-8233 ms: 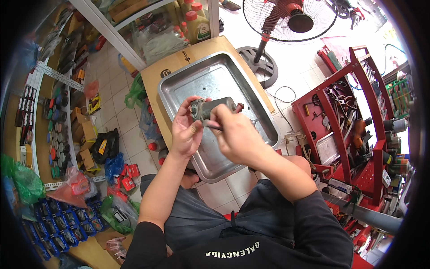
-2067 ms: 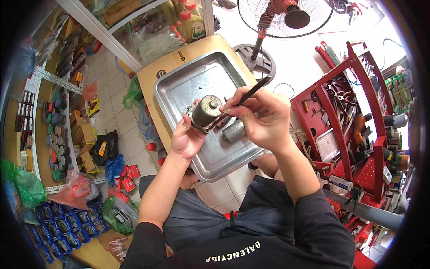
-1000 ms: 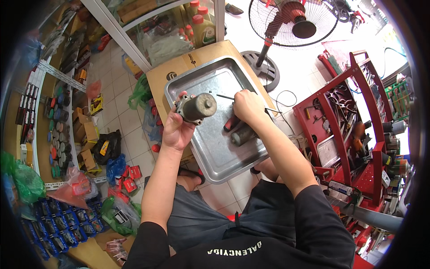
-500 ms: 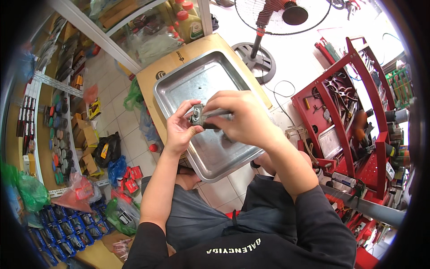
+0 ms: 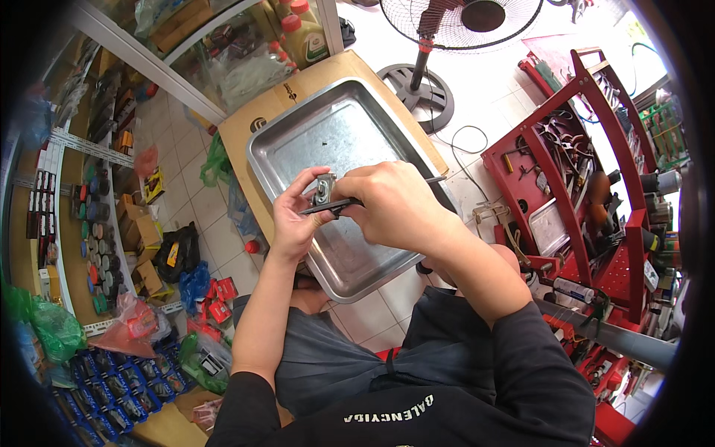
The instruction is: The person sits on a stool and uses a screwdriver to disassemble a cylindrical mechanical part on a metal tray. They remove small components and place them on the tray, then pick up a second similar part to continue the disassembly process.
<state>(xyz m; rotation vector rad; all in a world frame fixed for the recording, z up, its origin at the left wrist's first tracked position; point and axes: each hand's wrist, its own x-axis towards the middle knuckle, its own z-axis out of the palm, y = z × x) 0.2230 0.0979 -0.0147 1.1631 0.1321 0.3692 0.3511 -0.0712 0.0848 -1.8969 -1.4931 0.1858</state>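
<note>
Currently, metal part (image 5: 322, 190): held up over the tray (image 5: 357, 127), left of its centre; one grey face shows, and the right hand (image 5: 396, 203) hides whatever lies behind it.
Left hand (image 5: 295, 216): gripping that part above the tray's left side, fingers curled along the top and thumb underneath.
Right hand: bent closed around a dark rod (image 5: 341, 205) over the tray's middle; how each finger sits cannot be seen.
Rod: slanted across the near side of the part, above the tray, its tip close to the left thumb; whether it touches skin or metal, I cannot tell. Another thin end juts out past the right hand, perhaps the same piece.
Slip risk: if the rod skids off the metal under pressure, it could jab the left thumb, which sits almost in line with it.
Drop risk: the left hold looks like mostly fingertips, so a hard push or twist might roll the part loose and knock it into the tray.
Small dark bit (image 5: 325, 143): on the tray's floor, toward the far side; a falling part could scatter it.
Cardboard (image 5: 249, 138): beneath the tray; should it shift, the tray would probably slide too.
</note>
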